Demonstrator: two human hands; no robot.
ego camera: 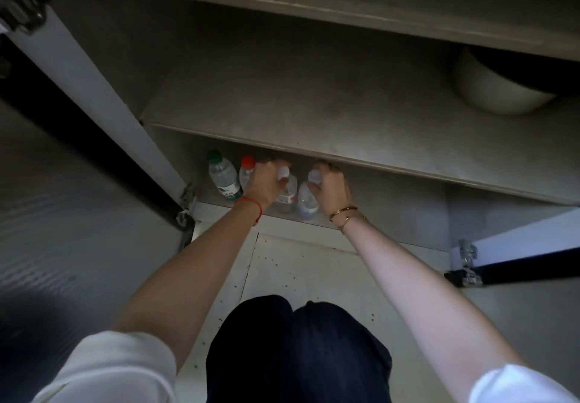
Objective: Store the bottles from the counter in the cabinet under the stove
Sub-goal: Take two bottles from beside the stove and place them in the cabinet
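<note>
Several clear plastic bottles stand in a row on the bottom shelf of the open cabinet (392,214). The green-capped bottle (222,174) is leftmost, with a red-capped bottle (247,168) beside it. My left hand (266,184) grips the neck of a white-capped bottle (287,194). My right hand (331,187) grips a second white-capped bottle (307,200) just to its right. Both bottles rest upright on the shelf floor near its front edge. The middle shelf's front edge hides my fingertips.
A middle shelf (314,110) spans the cabinet above the bottles, with a pale round pot (492,88) at its far right. Both cabinet doors (94,88) stand open, hinges at left and right. My dark-trousered knees (298,355) are over the pale tiled floor.
</note>
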